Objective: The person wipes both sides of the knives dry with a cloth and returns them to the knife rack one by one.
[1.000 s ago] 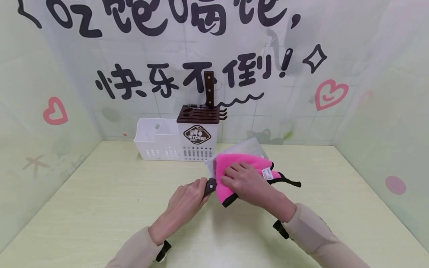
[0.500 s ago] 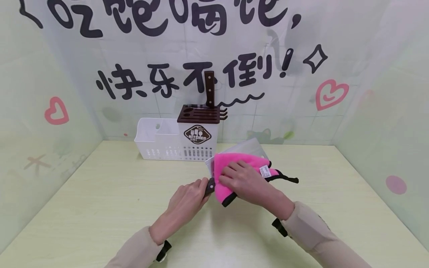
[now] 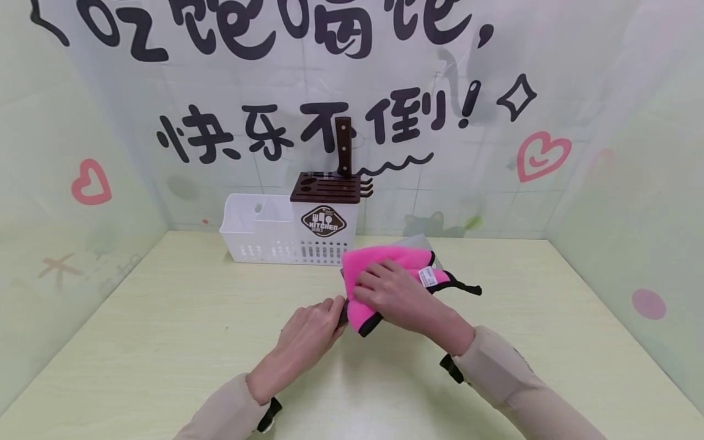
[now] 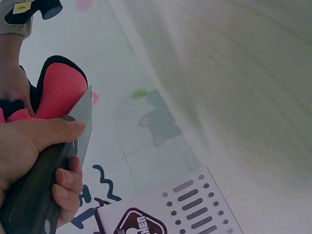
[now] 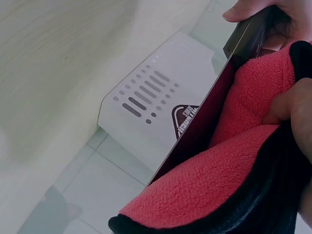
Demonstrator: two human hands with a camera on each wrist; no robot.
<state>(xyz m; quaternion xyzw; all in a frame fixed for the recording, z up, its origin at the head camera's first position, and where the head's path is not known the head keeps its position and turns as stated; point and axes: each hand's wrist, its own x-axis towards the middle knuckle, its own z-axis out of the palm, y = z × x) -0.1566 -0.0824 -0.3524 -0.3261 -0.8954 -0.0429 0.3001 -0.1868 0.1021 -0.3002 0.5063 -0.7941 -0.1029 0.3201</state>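
My left hand [image 3: 310, 330] grips the dark riveted handle of a cleaver [image 4: 36, 187], thumb along its top. The broad metal blade [image 4: 86, 114] points away to the right, raised off the table. A pink cloth [image 3: 365, 260] with black edging, a white tag and a black loop lies against the blade and covers most of it in the head view. My right hand [image 3: 393, 296] holds the cloth to the blade near the handle end, its fingers bent over it. In the right wrist view, the cloth [image 5: 195, 183] bulges along one face of the blade.
Behind the hands stands a white kitchen rack [image 3: 324, 235] with a dark slotted top; one brown-handled knife [image 3: 343, 146] is upright in it. Joined on its left is a white open basket [image 3: 239, 229]. The pale table [image 3: 181, 330] meets printed wall sheeting at the back and sides.
My right hand and the cloth have slid left along the blade toward the handle, covering more of the blade's near end. The visible blade sits slightly lower. My left hand keeps its grip.
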